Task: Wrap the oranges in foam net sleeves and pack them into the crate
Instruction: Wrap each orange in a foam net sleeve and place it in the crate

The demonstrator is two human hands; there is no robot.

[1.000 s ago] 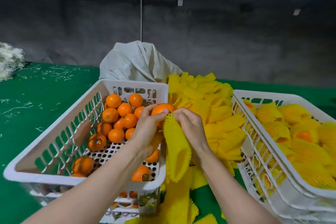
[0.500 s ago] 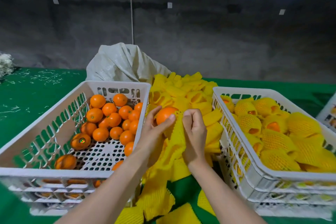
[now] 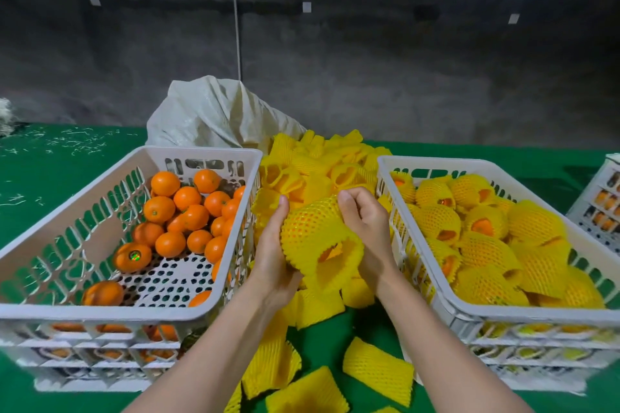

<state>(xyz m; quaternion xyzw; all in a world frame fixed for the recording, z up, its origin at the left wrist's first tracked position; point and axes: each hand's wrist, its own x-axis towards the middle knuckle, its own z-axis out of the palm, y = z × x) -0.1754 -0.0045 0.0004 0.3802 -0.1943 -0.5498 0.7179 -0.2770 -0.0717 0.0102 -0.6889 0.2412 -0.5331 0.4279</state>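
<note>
Between the two crates I hold an orange inside a yellow foam net sleeve (image 3: 313, 235); a bit of orange peel shows at the sleeve's open lower end. My left hand (image 3: 273, 256) cups it from the left and below. My right hand (image 3: 367, 228) grips the sleeve's upper right side. The left white crate (image 3: 100, 305) holds several bare oranges (image 3: 188, 211). The right white crate (image 3: 503, 310) is filled with sleeved oranges (image 3: 486, 245).
A pile of empty yellow sleeves (image 3: 322, 161) lies between the crates, with more loose sleeves (image 3: 377, 369) on the green table near me. A pale woven sack (image 3: 214, 114) stands behind. Both crates sit on stacked crates. Another crate (image 3: 604, 201) is at the far right edge.
The sleeve, which hung mostly below the bare orange, now covers the orange almost fully. Both hands shifted right and lower, toward the gap between the crates.
</note>
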